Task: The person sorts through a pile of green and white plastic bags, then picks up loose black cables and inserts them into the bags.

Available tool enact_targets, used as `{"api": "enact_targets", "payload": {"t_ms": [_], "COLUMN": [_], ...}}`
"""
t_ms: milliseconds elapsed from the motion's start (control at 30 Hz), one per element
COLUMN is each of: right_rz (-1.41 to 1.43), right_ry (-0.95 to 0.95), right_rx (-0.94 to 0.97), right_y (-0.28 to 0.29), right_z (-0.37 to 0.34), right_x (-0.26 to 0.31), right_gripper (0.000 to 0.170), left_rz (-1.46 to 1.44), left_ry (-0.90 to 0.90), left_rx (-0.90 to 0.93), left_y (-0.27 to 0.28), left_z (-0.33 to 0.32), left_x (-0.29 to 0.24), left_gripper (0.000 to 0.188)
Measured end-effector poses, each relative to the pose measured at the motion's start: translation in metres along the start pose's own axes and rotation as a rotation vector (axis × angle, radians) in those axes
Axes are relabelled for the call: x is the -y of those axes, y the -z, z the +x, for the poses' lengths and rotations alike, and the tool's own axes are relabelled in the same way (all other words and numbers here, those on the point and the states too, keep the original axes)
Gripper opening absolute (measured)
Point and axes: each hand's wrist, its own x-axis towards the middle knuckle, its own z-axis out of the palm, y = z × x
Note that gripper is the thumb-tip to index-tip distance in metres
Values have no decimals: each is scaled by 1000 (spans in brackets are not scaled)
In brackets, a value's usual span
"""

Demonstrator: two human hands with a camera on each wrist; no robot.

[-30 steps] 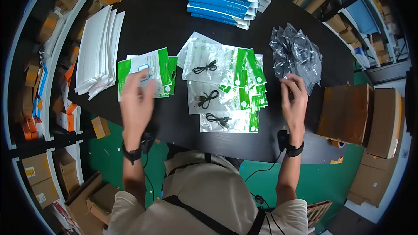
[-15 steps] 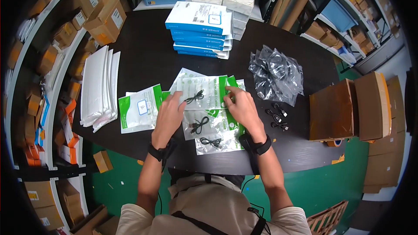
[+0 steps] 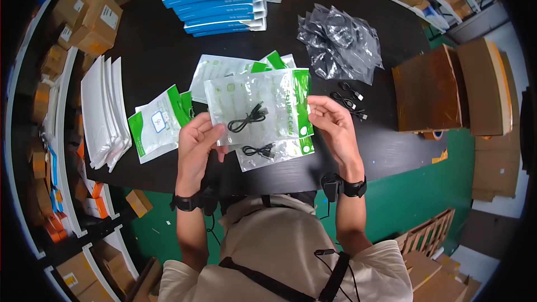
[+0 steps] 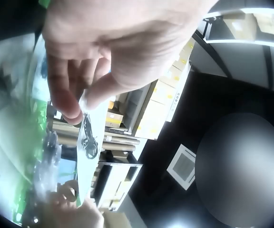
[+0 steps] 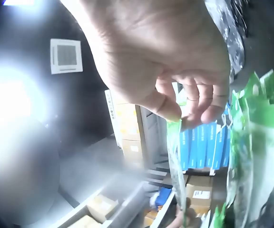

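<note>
Both my hands are on one clear bag (image 3: 277, 100): my left hand (image 3: 194, 144) pinches its plain edge between thumb and forefinger, my right hand (image 3: 338, 128) pinches the green edge opposite, thumb against fingers. Bag stretched between the two grips, raised off the table (image 3: 386, 159); wrist views show it nearly edge-on. Inside, nearer the left grip, a coiled black cable (image 3: 257, 116). Below the held bag, on my side, a second bag (image 3: 288, 151) shows partly, also with a cable; further bags (image 3: 215, 70) lie beyond it. Just left of my left hand: green-and-white packets (image 3: 146, 130), then white envelopes (image 3: 102, 117). Just right of my right hand: loose cables (image 3: 348, 102); grey bags (image 3: 342, 45) beyond them, a carton (image 3: 428, 92) farther right. Blue boxes (image 3: 218, 12) stacked beyond my left grip.
</note>
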Motion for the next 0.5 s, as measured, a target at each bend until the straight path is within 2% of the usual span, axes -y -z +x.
{"api": "enact_targets", "payload": {"t_ms": [67,100,200,333,500], "right_rz": [-238,-234,-420,-459,-612], "right_ry": [79,77,65,-57,11], "right_rx": [-16,-24,103,156,249], "right_y": [10,13,11,-19,-27], "right_z": [-6,-9,-13,-12,-6], "right_x": [-11,-13,-2,15,8], "right_gripper": [24,24,28,38,42], "left_rz": [69,73,207,346,383], "left_ry": [-21,-14,-18,13,-41], "left_rx": [-11,-5,-16,23,-6], "left_y": [-2,-3,-3,-8,-7], "left_z": [0,0,-1,-4,-4], "left_x": [7,7,7,6,8], "left_gripper": [16,16,11,10,10]}}
